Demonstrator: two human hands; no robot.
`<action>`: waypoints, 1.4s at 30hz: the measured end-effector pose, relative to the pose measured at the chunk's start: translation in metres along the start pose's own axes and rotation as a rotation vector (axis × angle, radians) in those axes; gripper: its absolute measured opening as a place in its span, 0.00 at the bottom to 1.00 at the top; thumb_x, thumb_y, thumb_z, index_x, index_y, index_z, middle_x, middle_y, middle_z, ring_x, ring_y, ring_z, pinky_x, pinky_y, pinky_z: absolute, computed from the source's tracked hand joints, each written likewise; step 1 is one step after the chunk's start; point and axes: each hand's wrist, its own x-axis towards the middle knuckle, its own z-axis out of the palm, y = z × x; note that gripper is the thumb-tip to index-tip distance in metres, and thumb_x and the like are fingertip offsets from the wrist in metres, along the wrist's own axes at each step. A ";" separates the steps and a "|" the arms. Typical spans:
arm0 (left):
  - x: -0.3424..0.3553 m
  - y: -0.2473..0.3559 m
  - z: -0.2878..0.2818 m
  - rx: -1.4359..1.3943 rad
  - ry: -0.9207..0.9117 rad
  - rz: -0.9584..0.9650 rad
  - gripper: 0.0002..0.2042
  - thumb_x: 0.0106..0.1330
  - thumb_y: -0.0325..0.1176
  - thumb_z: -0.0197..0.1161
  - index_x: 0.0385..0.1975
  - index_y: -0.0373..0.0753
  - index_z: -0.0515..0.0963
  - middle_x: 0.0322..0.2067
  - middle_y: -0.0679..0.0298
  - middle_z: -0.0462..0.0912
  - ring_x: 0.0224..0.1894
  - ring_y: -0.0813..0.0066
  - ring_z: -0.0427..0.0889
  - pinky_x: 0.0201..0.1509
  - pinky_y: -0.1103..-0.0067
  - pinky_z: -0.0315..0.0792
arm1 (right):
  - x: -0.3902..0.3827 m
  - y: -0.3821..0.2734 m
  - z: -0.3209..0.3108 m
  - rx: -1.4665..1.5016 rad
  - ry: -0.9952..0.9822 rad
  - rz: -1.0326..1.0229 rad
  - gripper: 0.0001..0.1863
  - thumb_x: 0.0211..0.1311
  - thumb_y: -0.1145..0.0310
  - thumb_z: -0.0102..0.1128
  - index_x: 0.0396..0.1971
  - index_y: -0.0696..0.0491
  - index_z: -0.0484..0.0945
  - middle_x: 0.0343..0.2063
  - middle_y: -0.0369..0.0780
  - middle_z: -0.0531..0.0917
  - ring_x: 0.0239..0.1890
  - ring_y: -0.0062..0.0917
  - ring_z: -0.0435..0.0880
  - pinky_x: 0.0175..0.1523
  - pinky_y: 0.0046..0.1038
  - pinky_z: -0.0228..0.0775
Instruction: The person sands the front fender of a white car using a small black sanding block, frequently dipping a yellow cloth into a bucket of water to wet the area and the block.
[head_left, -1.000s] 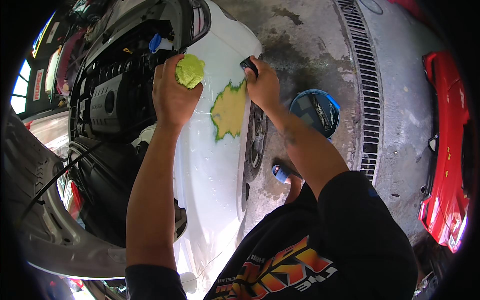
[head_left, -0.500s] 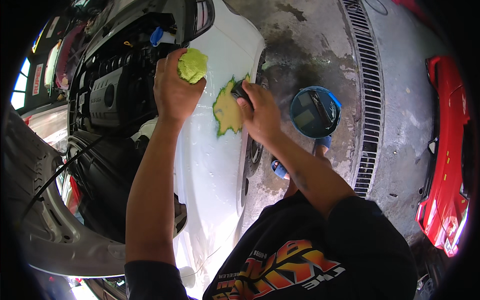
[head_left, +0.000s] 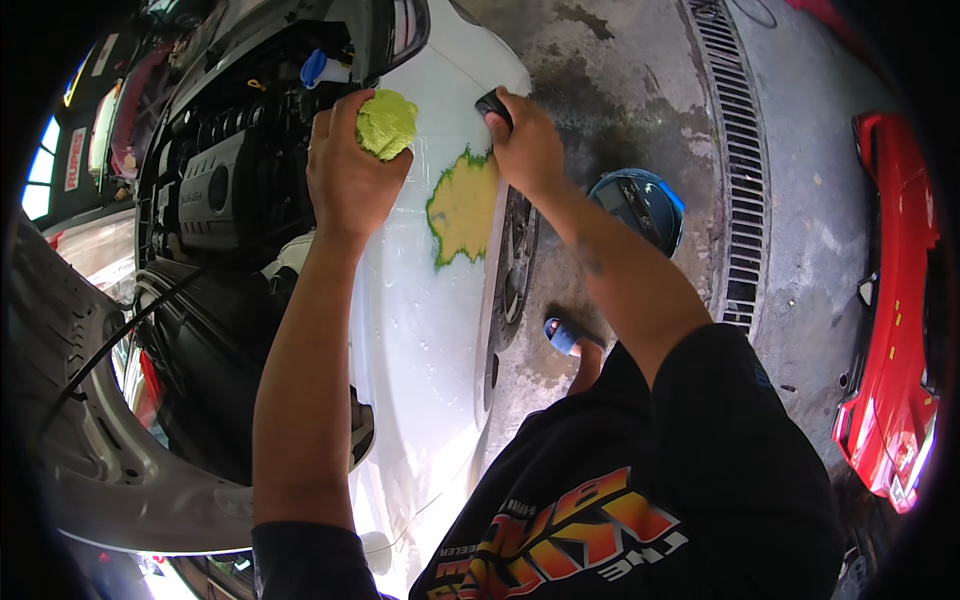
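Sanding block (head_left: pixel 493 104), small, dark and flat, sits under the fingertips of the right hand (head_left: pixel 527 148), pressed onto the white fender (head_left: pixel 420 330) near its front end, just above a yellow-green patch (head_left: pixel 463 207) of filler or primer with ragged edges. It looks light and fairly stiff, probably rubber or foam; most of it is hidden by the fingers, so its full shape cannot be told. Such a block is best held from above with the fingers spread flat across its back, as the hand has it, closed over it with a narrow pinch at the edges. With the panel glossy and apparently wet, I judge that it could slide easily and slip out if pressed unevenly. The left hand (head_left: pixel 345 165) is closed around a yellow-green cloth (head_left: pixel 387 124), fluffy, soft and bunched into a wad; it is light, squashes in the fist, and can be taken anywhere. That hand rests on the fender's upper edge beside the open engine bay (head_left: pixel 215 190), where black plastic covers and a blue cap (head_left: pixel 313 67) show. The fender is smooth, curved painted metal, hard and easily scratched. Beside the car, on stained concrete floor (head_left: pixel 620 90), stands a blue bucket (head_left: pixel 640 205), near a long metal drain grate (head_left: pixel 740 160). A red car (head_left: pixel 895 330) stands well apart at the right.
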 end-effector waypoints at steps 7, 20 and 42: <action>0.001 0.001 0.002 -0.007 0.022 0.027 0.33 0.53 0.27 0.81 0.62 0.46 0.78 0.53 0.55 0.82 0.53 0.47 0.86 0.59 0.59 0.82 | -0.016 -0.006 -0.009 -0.025 -0.030 -0.063 0.20 0.75 0.62 0.64 0.62 0.53 0.83 0.47 0.46 0.87 0.48 0.50 0.85 0.52 0.49 0.80; 0.005 0.000 0.011 -0.073 0.081 0.090 0.20 0.55 0.29 0.82 0.43 0.39 0.78 0.44 0.53 0.81 0.48 0.44 0.84 0.50 0.56 0.81 | 0.042 -0.006 0.009 -0.063 0.021 -0.046 0.21 0.75 0.63 0.63 0.64 0.52 0.83 0.46 0.43 0.88 0.47 0.48 0.84 0.54 0.48 0.77; 0.006 -0.001 0.011 -0.079 0.092 0.033 0.21 0.62 0.33 0.79 0.49 0.40 0.74 0.48 0.51 0.80 0.50 0.40 0.83 0.53 0.53 0.79 | 0.049 -0.044 0.002 -0.042 -0.040 -0.009 0.19 0.79 0.58 0.60 0.62 0.49 0.85 0.48 0.45 0.90 0.47 0.48 0.86 0.54 0.50 0.80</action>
